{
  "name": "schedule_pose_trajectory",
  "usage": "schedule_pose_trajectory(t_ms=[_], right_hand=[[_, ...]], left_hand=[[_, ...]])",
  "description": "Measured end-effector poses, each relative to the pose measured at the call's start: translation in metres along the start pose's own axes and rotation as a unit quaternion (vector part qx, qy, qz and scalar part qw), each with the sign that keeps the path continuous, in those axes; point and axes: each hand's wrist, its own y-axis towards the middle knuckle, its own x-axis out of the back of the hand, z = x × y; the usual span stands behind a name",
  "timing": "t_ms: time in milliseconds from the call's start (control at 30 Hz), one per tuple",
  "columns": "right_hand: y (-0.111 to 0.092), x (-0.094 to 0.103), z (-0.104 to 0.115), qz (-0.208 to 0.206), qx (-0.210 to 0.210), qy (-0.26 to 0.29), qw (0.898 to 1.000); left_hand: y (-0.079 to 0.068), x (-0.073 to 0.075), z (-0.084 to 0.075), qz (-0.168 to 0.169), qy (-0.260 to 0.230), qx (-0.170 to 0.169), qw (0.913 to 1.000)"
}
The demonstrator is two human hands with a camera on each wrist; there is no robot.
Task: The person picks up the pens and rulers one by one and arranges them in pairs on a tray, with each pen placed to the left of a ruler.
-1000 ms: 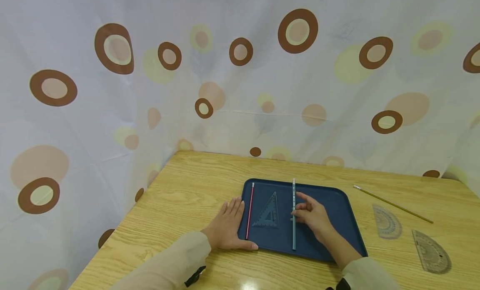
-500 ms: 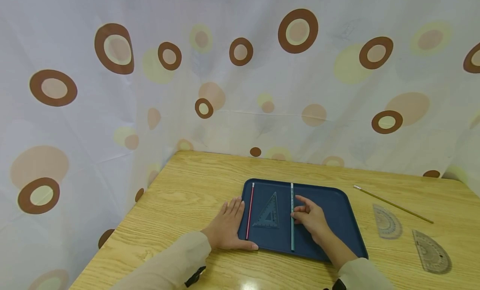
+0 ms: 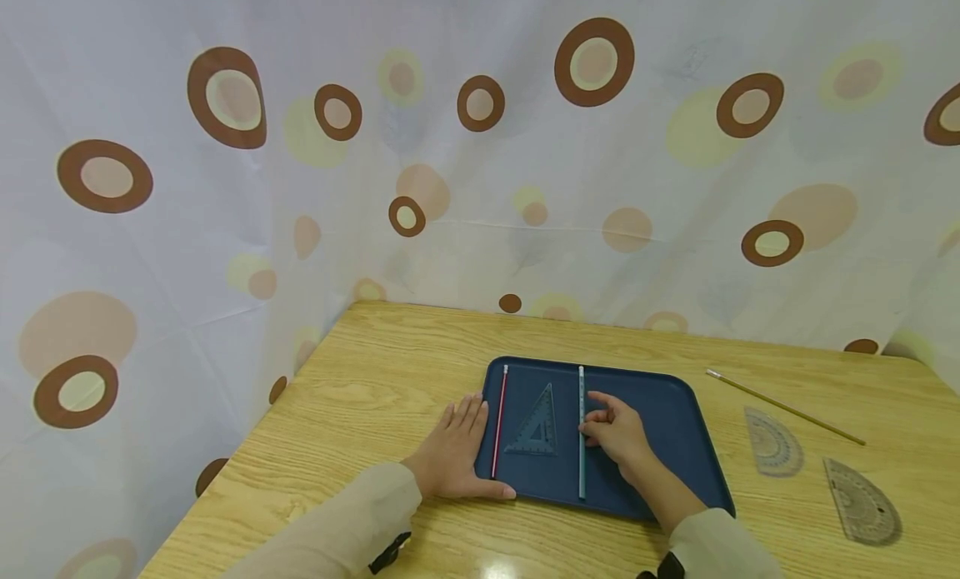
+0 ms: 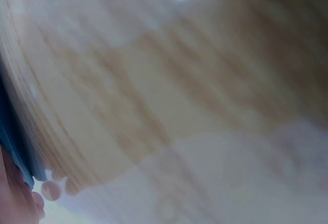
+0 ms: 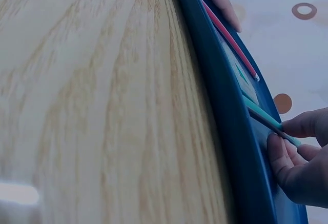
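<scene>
On the dark blue tray (image 3: 667,400) lies a red pencil (image 3: 499,421) near its left side, beside a clear triangular set square (image 3: 546,416). A blue-green pencil (image 3: 582,471) runs front to back to the right of the set square. My right hand (image 3: 621,437) pinches this pencil near its middle, the thumb and a finger around it, as the right wrist view also shows. My left hand (image 3: 453,454) lies flat with straight fingers against the tray's left rim, its thumb along the front corner. Only a bit of that hand (image 4: 15,198) appears in the left wrist view.
To the right of the tray, a yellow-brown pencil (image 3: 787,407) lies slanted on the wooden table (image 3: 397,362). Two clear protractors (image 3: 774,444) rest in front of it. A patterned curtain (image 3: 450,254) hangs behind and at the sides.
The blue-green pencil has shifted slightly left on the tray and toward the set square, along with my right hand. My left hand has stayed in place.
</scene>
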Motion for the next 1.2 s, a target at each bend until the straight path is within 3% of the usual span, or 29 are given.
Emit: schedule_pose_trajectory(t_ms=[633,1200], right_hand=[[-0.0003,-0.005,-0.0004,-0.03,-0.005,-0.011,0.999],[-0.0024,-0.0015,0.0011,-0.027,-0.003,0.011,1.0]], left_hand=[[-0.0012,0.0028,-0.0016,0.0,-0.001,0.001,1.0],[-0.0004,0.002,-0.0007,0.002,-0.002,0.002,1.0]])
